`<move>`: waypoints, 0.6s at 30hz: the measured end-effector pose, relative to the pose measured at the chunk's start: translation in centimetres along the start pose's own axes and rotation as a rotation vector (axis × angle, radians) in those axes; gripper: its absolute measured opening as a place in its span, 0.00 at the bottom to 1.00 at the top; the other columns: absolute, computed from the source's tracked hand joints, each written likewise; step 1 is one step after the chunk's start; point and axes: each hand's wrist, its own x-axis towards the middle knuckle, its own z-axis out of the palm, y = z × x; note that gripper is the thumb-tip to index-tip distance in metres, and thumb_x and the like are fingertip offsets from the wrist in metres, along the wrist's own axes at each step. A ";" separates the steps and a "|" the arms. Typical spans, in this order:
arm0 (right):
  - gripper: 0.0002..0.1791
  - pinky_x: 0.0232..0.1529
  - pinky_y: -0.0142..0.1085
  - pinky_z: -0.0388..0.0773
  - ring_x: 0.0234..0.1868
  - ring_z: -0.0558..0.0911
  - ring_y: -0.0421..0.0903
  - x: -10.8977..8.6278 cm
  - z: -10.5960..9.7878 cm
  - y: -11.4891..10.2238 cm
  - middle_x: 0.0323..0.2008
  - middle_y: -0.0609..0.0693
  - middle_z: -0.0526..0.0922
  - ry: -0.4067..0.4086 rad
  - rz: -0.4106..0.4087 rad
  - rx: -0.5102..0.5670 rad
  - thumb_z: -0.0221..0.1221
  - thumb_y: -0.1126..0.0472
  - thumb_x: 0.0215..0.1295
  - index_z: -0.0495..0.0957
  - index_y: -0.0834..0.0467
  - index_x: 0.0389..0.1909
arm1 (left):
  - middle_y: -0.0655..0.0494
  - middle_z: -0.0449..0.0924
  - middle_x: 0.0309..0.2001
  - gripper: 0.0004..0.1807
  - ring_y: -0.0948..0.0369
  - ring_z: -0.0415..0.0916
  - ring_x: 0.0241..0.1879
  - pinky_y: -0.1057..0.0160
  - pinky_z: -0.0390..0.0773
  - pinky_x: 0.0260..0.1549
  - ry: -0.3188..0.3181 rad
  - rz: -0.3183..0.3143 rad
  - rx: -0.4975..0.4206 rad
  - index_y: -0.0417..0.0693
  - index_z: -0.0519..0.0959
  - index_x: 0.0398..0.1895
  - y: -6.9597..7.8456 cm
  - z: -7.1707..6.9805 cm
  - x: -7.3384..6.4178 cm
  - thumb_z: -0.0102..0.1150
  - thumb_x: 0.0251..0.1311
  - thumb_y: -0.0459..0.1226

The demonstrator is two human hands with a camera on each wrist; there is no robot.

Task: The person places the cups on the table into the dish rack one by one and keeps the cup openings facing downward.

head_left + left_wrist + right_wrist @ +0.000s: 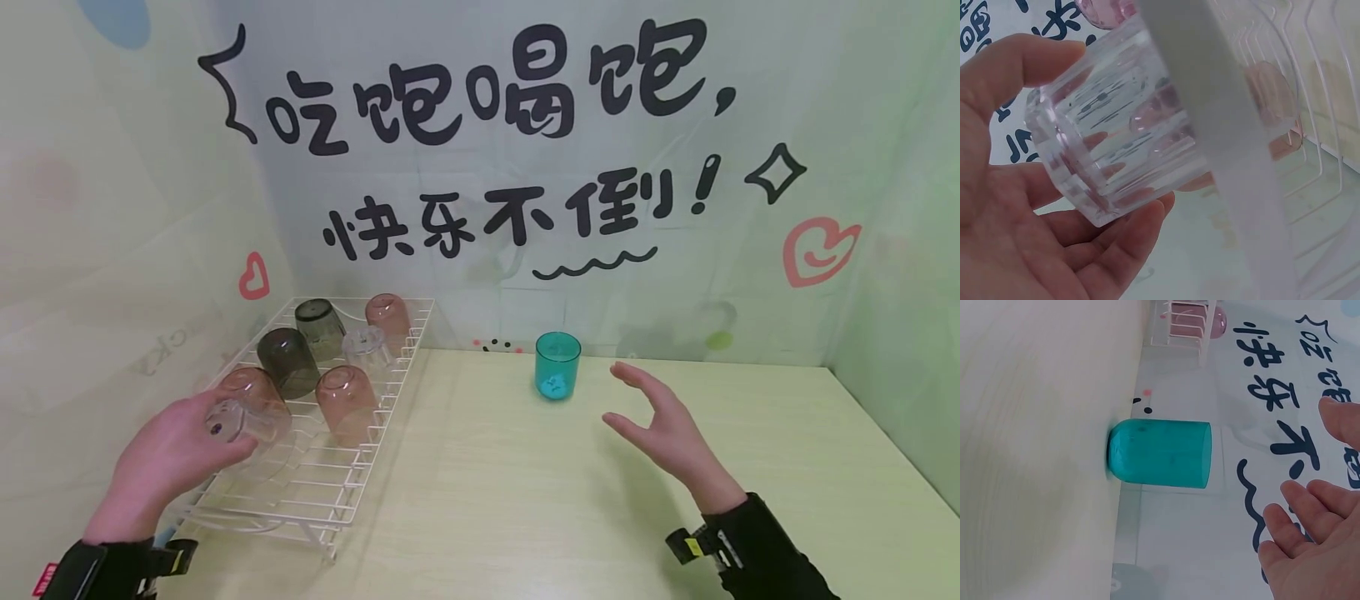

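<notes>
My left hand (pixel 168 454) grips a clear, faceted glass (pixel 1110 131) near its thick base, thumb on one side and fingers on the other. The glass is tilted with its base toward my palm, over the near left part of a white wire rack (pixel 315 504). Right behind it stands an upside-down pink glass (pixel 258 387). My right hand (pixel 678 437) is over the table with thumb and fingers spread apart, holding nothing. The teal cup (pixel 557 365) stands upright on the table, a short way to the left of that hand and apart from it.
More upside-down glasses stand on the rack: a dark grey one (pixel 288 362), a grey-green one (pixel 321 327), a small clear one (pixel 367 350) and pink ones (pixel 348 404) (pixel 388 317). A printed cloth wall (pixel 465 308) closes off the back of the pale table (pixel 510 500).
</notes>
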 end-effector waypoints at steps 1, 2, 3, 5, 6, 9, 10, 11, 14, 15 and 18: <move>0.36 0.57 0.54 0.58 0.60 0.64 0.50 0.1 0.1 -0.1 0.60 0.49 0.67 -0.001 0.001 0.000 0.60 0.44 0.52 0.61 0.51 0.62 | 0.48 0.75 0.36 0.32 0.56 0.66 0.28 0.60 0.66 0.23 0.000 0.002 0.008 0.46 0.71 0.51 -0.1 0.0 0.0 0.63 0.42 0.50; 0.36 0.57 0.54 0.58 0.60 0.64 0.50 0.1 0.1 -0.1 0.60 0.49 0.66 -0.001 0.003 0.001 0.60 0.44 0.52 0.62 0.51 0.62 | 0.45 0.75 0.37 0.34 0.56 0.66 0.28 0.60 0.65 0.23 -0.003 0.001 0.019 0.45 0.69 0.54 -0.2 0.0 0.0 0.63 0.42 0.50; 0.36 0.58 0.54 0.58 0.60 0.64 0.50 0.2 0.1 -0.2 0.60 0.49 0.66 -0.002 0.003 0.001 0.60 0.44 0.52 0.62 0.51 0.62 | 0.43 0.75 0.39 0.36 0.55 0.66 0.28 0.60 0.65 0.23 -0.007 0.000 0.030 0.44 0.68 0.56 -0.3 0.1 0.0 0.63 0.42 0.51; 0.37 0.58 0.53 0.58 0.61 0.64 0.50 0.3 0.2 -0.3 0.60 0.49 0.66 -0.004 0.006 -0.001 0.60 0.44 0.52 0.62 0.51 0.62 | 0.37 0.74 0.43 0.40 0.54 0.67 0.30 0.58 0.66 0.24 -0.014 -0.002 0.049 0.42 0.65 0.59 -0.5 0.1 -0.1 0.62 0.42 0.52; 0.37 0.58 0.53 0.58 0.61 0.64 0.50 0.4 0.2 -0.3 0.60 0.49 0.66 -0.005 0.007 -0.003 0.60 0.44 0.52 0.62 0.51 0.62 | 0.36 0.73 0.43 0.41 0.53 0.67 0.30 0.58 0.66 0.24 -0.020 -0.004 0.056 0.42 0.64 0.59 -0.6 0.1 -0.1 0.62 0.42 0.53; 0.37 0.58 0.53 0.58 0.61 0.63 0.50 0.5 0.3 -0.3 0.60 0.49 0.66 -0.008 0.008 -0.003 0.60 0.44 0.52 0.61 0.52 0.62 | 0.35 0.73 0.42 0.42 0.52 0.68 0.32 0.56 0.67 0.25 -0.028 -0.010 0.066 0.41 0.64 0.60 -0.9 0.2 -0.2 0.62 0.42 0.54; 0.37 0.58 0.53 0.58 0.61 0.64 0.50 0.5 0.4 -0.3 0.60 0.49 0.66 -0.008 0.007 -0.003 0.60 0.44 0.52 0.61 0.52 0.62 | 0.35 0.73 0.42 0.42 0.52 0.69 0.32 0.56 0.67 0.25 -0.030 -0.010 0.068 0.41 0.64 0.60 -0.9 0.2 -0.2 0.62 0.43 0.54; 0.37 0.58 0.53 0.58 0.61 0.63 0.50 0.6 0.4 -0.3 0.60 0.49 0.66 -0.010 0.007 -0.002 0.60 0.44 0.52 0.61 0.52 0.62 | 0.37 0.73 0.40 0.42 0.52 0.68 0.31 0.57 0.66 0.24 -0.030 -0.010 0.070 0.41 0.64 0.60 -1.0 0.2 -0.3 0.61 0.43 0.53; 0.37 0.58 0.52 0.58 0.61 0.63 0.50 0.7 0.5 -0.4 0.60 0.49 0.66 -0.013 0.008 0.001 0.60 0.44 0.52 0.61 0.52 0.62 | 0.38 0.74 0.40 0.41 0.52 0.68 0.31 0.57 0.66 0.25 -0.030 -0.005 0.076 0.40 0.64 0.59 -1.3 0.2 -0.3 0.62 0.43 0.52; 0.37 0.58 0.52 0.58 0.61 0.63 0.50 0.7 0.5 -0.4 0.60 0.49 0.66 -0.013 0.009 0.002 0.60 0.44 0.52 0.61 0.52 0.62 | 0.38 0.74 0.40 0.40 0.52 0.68 0.32 0.56 0.67 0.26 -0.035 -0.005 0.077 0.39 0.64 0.58 -1.4 0.2 -0.3 0.61 0.43 0.52; 0.37 0.58 0.52 0.59 0.61 0.63 0.50 0.8 0.6 -0.4 0.60 0.49 0.66 -0.012 0.011 0.002 0.60 0.44 0.52 0.61 0.52 0.62 | 0.34 0.73 0.44 0.40 0.47 0.71 0.36 0.51 0.69 0.31 -0.044 -0.009 0.077 0.37 0.65 0.56 -1.7 0.3 -0.4 0.61 0.44 0.52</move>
